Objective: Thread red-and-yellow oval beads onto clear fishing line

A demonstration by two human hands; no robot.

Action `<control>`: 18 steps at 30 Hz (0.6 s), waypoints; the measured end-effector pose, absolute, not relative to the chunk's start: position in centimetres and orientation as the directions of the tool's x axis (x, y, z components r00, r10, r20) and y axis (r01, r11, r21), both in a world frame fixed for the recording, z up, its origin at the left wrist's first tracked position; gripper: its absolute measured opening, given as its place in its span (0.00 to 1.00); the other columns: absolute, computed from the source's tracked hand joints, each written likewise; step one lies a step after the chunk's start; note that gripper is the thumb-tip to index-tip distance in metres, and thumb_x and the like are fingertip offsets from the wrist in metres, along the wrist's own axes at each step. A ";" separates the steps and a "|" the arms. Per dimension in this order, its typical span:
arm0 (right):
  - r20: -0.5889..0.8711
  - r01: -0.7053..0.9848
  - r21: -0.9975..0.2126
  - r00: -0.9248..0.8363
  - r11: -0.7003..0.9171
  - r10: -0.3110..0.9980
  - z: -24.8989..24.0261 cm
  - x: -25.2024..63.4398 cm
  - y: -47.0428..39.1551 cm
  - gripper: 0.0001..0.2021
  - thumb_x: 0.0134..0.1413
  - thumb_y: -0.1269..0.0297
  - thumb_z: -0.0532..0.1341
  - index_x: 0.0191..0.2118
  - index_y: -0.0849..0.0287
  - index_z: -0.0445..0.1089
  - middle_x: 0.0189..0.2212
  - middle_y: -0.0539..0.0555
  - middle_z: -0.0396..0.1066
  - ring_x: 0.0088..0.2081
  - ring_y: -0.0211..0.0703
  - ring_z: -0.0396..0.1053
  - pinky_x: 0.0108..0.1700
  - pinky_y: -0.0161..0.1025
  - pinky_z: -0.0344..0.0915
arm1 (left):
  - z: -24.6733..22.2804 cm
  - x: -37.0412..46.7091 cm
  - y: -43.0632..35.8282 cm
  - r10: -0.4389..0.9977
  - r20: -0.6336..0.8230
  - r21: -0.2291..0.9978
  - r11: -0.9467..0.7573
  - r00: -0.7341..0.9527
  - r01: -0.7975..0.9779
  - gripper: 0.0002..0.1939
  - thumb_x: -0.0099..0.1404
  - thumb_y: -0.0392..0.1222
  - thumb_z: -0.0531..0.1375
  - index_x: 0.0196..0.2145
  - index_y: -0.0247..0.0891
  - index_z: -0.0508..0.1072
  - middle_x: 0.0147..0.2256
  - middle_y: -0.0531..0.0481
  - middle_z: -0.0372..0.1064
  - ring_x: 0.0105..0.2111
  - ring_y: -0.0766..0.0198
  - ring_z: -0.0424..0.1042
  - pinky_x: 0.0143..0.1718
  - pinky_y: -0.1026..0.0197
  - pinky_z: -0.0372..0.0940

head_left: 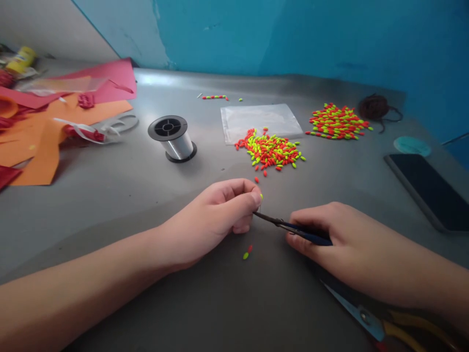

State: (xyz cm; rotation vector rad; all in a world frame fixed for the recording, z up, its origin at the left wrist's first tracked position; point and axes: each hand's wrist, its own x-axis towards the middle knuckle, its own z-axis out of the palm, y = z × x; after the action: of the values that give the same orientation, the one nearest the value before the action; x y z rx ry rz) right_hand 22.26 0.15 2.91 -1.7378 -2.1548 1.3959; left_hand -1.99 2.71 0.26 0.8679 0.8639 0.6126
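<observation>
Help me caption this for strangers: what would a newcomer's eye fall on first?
Probably the two red and yellow-green bead heaps: the near heap by the plastic bag, the far heap beside the dark yarn. Next, the left hand pinching a bead mid-picture, where the pliers in the right hand reach in.

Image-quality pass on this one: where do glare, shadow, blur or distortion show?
Head view: pale glare on the tabletop near the wall, left of center; head view: soft shadow beside the left forearm; head view: scissors at lower right dark and soft; head view: phone looks stretched, probably wide-angle distortion.
</observation>
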 end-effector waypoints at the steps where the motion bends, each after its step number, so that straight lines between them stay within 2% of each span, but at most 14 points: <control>1: -0.478 0.763 -0.645 -0.367 -0.036 0.798 2.9 22.3 0.1 0.14 0.63 0.51 0.66 0.32 0.54 0.79 0.26 0.50 0.77 0.29 0.46 0.70 0.27 0.38 0.60 | 0.3 -2.0 2.7 0.759 -0.391 0.848 0.517 0.521 -0.116 0.14 0.72 0.48 0.68 0.36 0.38 0.70 0.29 0.56 0.56 0.29 0.69 0.54 0.31 0.64 0.49; 11: -0.509 0.775 -0.631 -0.374 -0.040 0.776 3.2 22.1 0.2 0.14 0.65 0.51 0.66 0.34 0.55 0.80 0.30 0.50 0.80 0.33 0.48 0.73 0.27 0.37 0.60 | 0.3 -2.0 2.6 0.765 -0.375 0.867 0.489 0.523 -0.093 0.14 0.73 0.49 0.67 0.36 0.39 0.70 0.29 0.57 0.57 0.29 0.68 0.55 0.31 0.64 0.51; 18: -0.453 0.761 -0.649 -0.369 -0.017 0.811 3.0 22.1 0.2 0.16 0.64 0.49 0.65 0.33 0.56 0.79 0.27 0.51 0.78 0.30 0.46 0.71 0.26 0.37 0.59 | 0.1 -2.2 2.5 0.750 -0.367 0.868 0.489 0.550 -0.086 0.14 0.74 0.50 0.67 0.38 0.40 0.70 0.29 0.58 0.55 0.29 0.69 0.55 0.30 0.66 0.54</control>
State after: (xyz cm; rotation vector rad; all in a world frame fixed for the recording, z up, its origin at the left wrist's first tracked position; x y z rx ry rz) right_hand 22.13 0.22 3.04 -1.7311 -2.1618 1.3572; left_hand -2.22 2.53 0.14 0.9249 0.8432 0.5886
